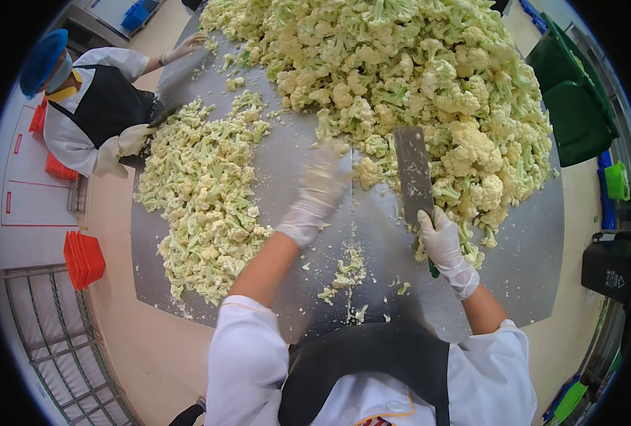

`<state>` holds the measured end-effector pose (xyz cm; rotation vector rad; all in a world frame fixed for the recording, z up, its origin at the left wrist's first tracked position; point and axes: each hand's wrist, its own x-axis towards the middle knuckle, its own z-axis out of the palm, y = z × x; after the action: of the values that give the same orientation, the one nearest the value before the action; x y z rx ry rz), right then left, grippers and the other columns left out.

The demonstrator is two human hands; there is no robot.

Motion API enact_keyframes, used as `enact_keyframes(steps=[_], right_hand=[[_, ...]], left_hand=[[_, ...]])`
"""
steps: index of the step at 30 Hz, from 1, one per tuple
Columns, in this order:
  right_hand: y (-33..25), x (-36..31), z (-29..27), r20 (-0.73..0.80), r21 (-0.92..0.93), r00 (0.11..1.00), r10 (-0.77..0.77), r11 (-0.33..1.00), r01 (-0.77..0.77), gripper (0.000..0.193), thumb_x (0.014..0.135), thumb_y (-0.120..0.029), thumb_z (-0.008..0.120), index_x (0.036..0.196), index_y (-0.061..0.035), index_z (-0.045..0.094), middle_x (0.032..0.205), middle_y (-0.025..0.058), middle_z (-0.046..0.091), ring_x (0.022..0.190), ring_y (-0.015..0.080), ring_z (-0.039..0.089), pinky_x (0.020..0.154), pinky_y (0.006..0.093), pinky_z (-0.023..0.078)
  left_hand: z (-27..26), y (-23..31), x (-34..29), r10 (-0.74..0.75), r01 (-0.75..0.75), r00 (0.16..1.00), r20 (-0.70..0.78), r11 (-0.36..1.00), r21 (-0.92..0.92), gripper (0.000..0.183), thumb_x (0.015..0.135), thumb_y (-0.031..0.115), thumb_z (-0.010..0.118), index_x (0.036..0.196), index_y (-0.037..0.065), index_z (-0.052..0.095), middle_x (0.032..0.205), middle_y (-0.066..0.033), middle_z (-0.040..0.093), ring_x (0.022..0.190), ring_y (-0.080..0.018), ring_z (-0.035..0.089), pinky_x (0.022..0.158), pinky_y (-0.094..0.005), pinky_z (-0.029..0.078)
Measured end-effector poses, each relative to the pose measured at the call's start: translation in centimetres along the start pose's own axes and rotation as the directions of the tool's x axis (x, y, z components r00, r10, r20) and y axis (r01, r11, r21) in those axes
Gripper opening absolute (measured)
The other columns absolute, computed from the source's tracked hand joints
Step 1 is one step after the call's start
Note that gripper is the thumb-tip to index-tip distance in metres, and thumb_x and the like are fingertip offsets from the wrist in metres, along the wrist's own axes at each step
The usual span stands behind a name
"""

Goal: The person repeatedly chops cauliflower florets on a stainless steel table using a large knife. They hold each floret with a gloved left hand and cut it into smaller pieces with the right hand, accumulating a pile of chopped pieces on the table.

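My right hand (441,243), in a thin white glove, is closed round the green handle of a broad-bladed knife (414,167). Its wide blade points away from me, flecked with white crumbs, and lies against the near edge of a large heap of cauliflower florets (401,78). My gloved left hand (322,186) is smeared by motion over the middle of the metal table (287,156). It is nearest to a few florets at the heap's near-left edge; whether it holds one cannot be made out. Small cauliflower scraps (347,273) lie between my forearms.
A lower pile of cut cauliflower pieces (205,195) spreads over the table's left side. Beyond it a co-worker (99,106) in a black apron reaches toward the table. Red stacked bins (84,259) stand at left; a green wheeled bin (578,106) is at right.
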<state>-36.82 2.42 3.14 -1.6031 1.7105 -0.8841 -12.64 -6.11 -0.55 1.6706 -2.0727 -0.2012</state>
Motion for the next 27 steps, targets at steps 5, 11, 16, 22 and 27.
enact_keyframes(steps=[5, 11, 16, 22, 27], right_hand=[[-1.0, 0.5, -0.1, 0.101, -0.145, 0.989, -0.106, 0.982, 0.120, 0.023, 0.078, -0.022, 0.055, 0.075, 0.0002, 0.051, 0.071, 0.0208, 0.055, 0.066, 0.0367, 0.053, 0.054, 0.0397, 0.041], [-1.5, -1.6, -0.4, 0.272, -0.368, 0.952, -0.142, 0.898, 0.239, 0.022, 0.079, -0.025, 0.052, 0.075, -0.0035, 0.050, 0.052, 0.0174, 0.051, 0.050, 0.0363, 0.052, 0.049, 0.0434, 0.041], [-1.9, -3.1, 1.6, 0.491, -0.398, 0.863, -0.117, 0.851, 0.342, 0.022, 0.080, -0.026, 0.050, 0.073, -0.0049, 0.048, 0.048, 0.0153, 0.050, 0.047, 0.0340, 0.053, 0.044, 0.0432, 0.041], [-2.9, -3.1, 1.4, 0.439, -0.401, 0.884, -0.161, 0.845, 0.353, 0.021, 0.080, -0.025, 0.050, 0.075, -0.0050, 0.049, 0.048, 0.0148, 0.050, 0.047, 0.0334, 0.053, 0.044, 0.0428, 0.041], [-3.5, -3.1, 1.3, 0.567, -0.454, 0.823, -0.023, 0.826, 0.335, 0.022, 0.081, -0.026, 0.048, 0.077, -0.0037, 0.049, 0.053, 0.0158, 0.053, 0.052, 0.0343, 0.055, 0.049, 0.0438, 0.043]], left_hand=[[4.4, 4.1, -1.2, -0.205, 0.235, 0.970, 0.127, 0.923, -0.304, 0.056, 0.069, 0.015, 0.063, 0.119, 0.004, 0.039, 0.107, -0.0166, 0.049, 0.098, -0.0304, 0.048, 0.083, -0.0366, 0.039], [0.2, 1.3, -6.9, -0.090, 0.069, 0.994, -0.064, 0.957, -0.282, 0.057, 0.066, 0.006, 0.061, 0.118, 0.004, 0.039, 0.098, -0.0156, 0.051, 0.090, -0.0313, 0.050, 0.081, -0.0361, 0.041], [-1.3, 1.8, -10.9, -0.152, 0.121, 0.966, -0.208, 0.981, -0.154, 0.041, 0.065, 0.001, 0.058, 0.105, 0.004, 0.048, 0.093, -0.0125, 0.052, 0.089, -0.0305, 0.050, 0.079, -0.0375, 0.041], [-1.2, 1.5, -10.7, -0.289, 0.259, 0.957, -0.021, 0.887, -0.383, 0.026, 0.067, -0.003, 0.053, 0.090, 0.006, 0.050, 0.086, -0.0105, 0.052, 0.077, -0.0263, 0.054, 0.066, -0.0348, 0.044], [-1.3, 1.3, -10.7, -0.229, 0.185, 0.971, -0.065, 0.899, -0.396, 0.025, 0.068, -0.004, 0.052, 0.090, 0.006, 0.051, 0.085, -0.0102, 0.053, 0.073, -0.0250, 0.054, 0.065, -0.0320, 0.044]])
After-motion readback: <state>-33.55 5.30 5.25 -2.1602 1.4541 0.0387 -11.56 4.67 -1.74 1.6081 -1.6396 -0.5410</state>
